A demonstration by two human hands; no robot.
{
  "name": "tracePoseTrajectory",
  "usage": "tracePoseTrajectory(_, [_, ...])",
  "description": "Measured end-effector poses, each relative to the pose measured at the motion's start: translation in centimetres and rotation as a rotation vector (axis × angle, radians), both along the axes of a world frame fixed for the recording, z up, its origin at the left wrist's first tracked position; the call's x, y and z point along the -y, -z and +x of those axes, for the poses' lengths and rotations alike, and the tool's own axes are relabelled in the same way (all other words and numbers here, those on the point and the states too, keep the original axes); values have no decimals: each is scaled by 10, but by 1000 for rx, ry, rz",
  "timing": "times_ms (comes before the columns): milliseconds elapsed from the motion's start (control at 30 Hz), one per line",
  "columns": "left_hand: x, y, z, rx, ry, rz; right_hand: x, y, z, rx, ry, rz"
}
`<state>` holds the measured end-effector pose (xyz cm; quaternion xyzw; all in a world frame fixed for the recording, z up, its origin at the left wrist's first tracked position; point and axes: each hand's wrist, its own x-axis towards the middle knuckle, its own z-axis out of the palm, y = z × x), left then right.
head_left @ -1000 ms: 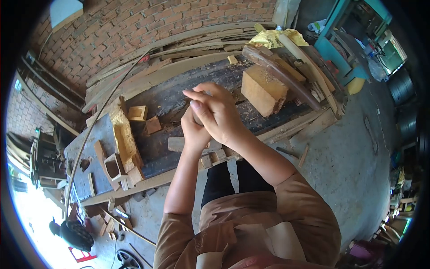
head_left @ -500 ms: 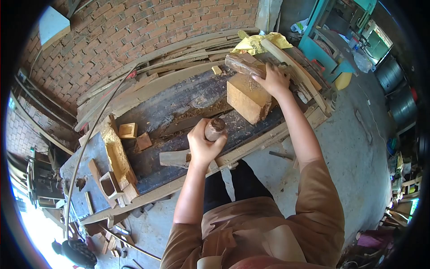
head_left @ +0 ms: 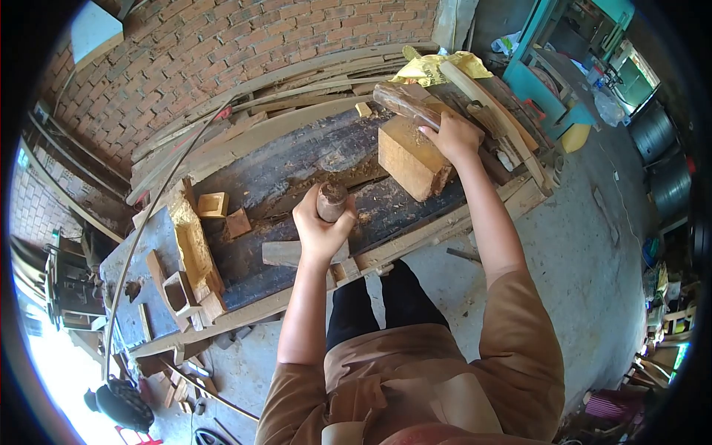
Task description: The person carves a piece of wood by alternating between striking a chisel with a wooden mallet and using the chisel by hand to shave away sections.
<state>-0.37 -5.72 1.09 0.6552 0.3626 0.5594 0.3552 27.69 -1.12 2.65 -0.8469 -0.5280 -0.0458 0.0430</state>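
My left hand (head_left: pixel 323 226) is wrapped around a chisel, whose thick round wooden handle (head_left: pixel 331 196) points up with a dark, battered top. Its blade is hidden under the hand. A flat wood piece (head_left: pixel 282 253) lies just left of that wrist. My right hand (head_left: pixel 457 138) is closed on the near end of a worn brown wooden mallet (head_left: pixel 404 102). The mallet lies at the back edge of a squared wood block (head_left: pixel 411 159), partly over it. Wood chips are scattered on the dark bench top (head_left: pixel 297 159) around both hands.
At the bench's left stand a hollowed yellow wood piece (head_left: pixel 194 248) and a small open box (head_left: pixel 180 295). A small square wooden block (head_left: pixel 213 205) lies nearby. Long boards (head_left: pixel 297 96) line the brick wall (head_left: pixel 245 63). A yellow bag (head_left: pixel 445 68) sits at the back right.
My left hand has moved slightly left and up with the chisel. My right hand's fingers have closed more tightly around the mallet. The view has shifted a little.
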Motion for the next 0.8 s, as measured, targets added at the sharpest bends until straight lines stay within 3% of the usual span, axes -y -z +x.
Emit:
tracePoseTrajectory(600, [-4, -2, -2, 25, -19, -11, 5, -6, -11, 18, 24, -28])
tracePoseTrajectory(667, [-4, -1, -2, 12, -21, -19, 6, 8, -10, 119, -97, 192])
tracePoseTrajectory(800, [-4, -6, -2, 3, -7, -17, 29, 5, -13, 40, -223, 430])
